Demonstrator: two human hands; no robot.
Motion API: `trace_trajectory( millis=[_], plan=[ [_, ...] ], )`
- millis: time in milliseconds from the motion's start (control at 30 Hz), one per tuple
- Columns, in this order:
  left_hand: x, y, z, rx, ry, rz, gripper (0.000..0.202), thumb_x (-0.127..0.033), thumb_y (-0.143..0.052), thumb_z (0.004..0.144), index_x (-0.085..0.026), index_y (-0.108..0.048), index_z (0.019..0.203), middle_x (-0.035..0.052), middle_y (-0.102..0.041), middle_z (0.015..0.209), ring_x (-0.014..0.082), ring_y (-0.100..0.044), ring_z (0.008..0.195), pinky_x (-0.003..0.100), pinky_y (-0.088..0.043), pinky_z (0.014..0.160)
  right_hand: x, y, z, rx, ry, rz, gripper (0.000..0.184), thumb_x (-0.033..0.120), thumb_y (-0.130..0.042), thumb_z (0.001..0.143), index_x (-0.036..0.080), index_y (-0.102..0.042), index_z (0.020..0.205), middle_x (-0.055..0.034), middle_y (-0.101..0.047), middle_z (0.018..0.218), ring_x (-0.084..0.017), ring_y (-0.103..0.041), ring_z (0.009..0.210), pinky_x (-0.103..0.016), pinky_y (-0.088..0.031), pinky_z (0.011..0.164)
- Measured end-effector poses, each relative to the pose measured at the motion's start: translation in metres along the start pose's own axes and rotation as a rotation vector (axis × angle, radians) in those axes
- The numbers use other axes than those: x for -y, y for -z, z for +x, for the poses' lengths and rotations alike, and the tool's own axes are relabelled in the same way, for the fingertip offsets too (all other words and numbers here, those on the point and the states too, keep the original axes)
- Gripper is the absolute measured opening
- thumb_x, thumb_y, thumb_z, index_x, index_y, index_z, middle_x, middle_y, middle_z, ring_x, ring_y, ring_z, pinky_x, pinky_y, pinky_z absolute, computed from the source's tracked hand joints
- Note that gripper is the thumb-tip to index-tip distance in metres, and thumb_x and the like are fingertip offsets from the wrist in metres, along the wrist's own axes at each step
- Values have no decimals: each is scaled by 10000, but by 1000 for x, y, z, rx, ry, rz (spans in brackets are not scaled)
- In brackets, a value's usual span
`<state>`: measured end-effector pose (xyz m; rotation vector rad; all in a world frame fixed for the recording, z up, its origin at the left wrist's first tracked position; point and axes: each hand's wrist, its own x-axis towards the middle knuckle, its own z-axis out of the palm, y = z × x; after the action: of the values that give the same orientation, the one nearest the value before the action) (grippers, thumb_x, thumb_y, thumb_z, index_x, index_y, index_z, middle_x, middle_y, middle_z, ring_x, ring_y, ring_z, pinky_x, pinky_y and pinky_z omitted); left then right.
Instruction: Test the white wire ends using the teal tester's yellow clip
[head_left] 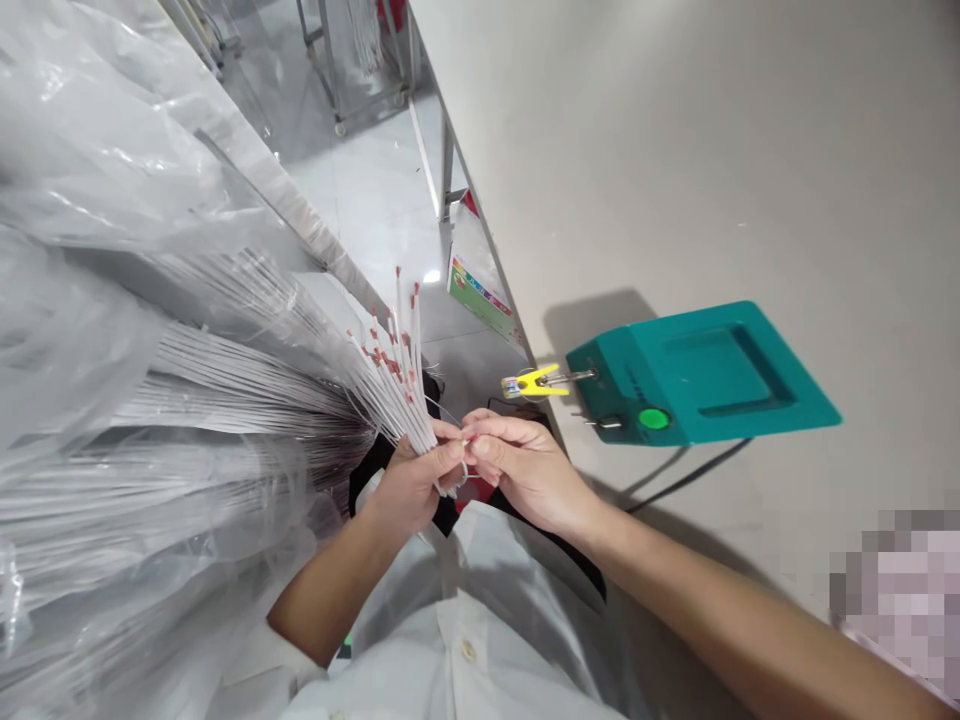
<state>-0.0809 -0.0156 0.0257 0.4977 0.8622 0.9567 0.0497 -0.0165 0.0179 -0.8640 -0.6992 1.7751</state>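
Note:
My left hand (409, 480) is closed round a bundle of thin white wires with red tips (394, 375) that fans upward from my fist. My right hand (517, 465) sits just to the right, its fingers pinched on the lower end of the bundle where a thin wire loop shows. Both hands hover over my lap, near the edge of the pale table (712, 180). A teal box-shaped device (701, 375) with a green button (653, 419) and a yellow clip (534, 381) on its front prong rests on the table, right of my hands.
Large clear plastic bags of long white wire bundles (150, 400) fill the left side. A black cable (690, 475) runs from the teal device. A colourful carton (480, 290) stands on the floor by the table leg. A metal cart (360, 60) stands far back.

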Motion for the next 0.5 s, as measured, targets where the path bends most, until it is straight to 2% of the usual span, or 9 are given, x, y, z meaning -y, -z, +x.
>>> trace_trajectory(
  millis=[133,233,333,500],
  plan=[
    [2,-1,0,-14,-5,8,207,-313,-771,611,-157,-652,676,-31,-578,505,37,-404,410,180,-268,420,2,0,0,-35,48,-64,94,335,-722,706,245,-733,733,35,-573,713,-14,-419,438,-200,-363,432],
    [3,2,0,-52,2,53,188,-298,-753,631,-158,-652,704,-26,-611,562,31,-406,409,177,-278,409,5,-1,1,-79,124,-199,83,305,-709,717,230,-727,746,15,-596,704,-63,-504,514,-226,-436,488],
    [3,5,-1,-122,0,199,205,-317,-724,663,-149,-658,759,-8,-636,595,38,-406,400,188,-299,394,8,2,1,-137,271,-427,52,257,-680,744,223,-717,755,-11,-624,731,-116,-588,640,-266,-498,590],
    [-1,4,-5,-156,-72,466,221,-343,-673,712,-134,-675,783,19,-668,621,42,-414,377,202,-320,377,7,8,-3,-156,513,-903,103,194,-606,798,211,-707,808,-36,-647,746,-140,-602,698,-283,-505,645]
  ],
)
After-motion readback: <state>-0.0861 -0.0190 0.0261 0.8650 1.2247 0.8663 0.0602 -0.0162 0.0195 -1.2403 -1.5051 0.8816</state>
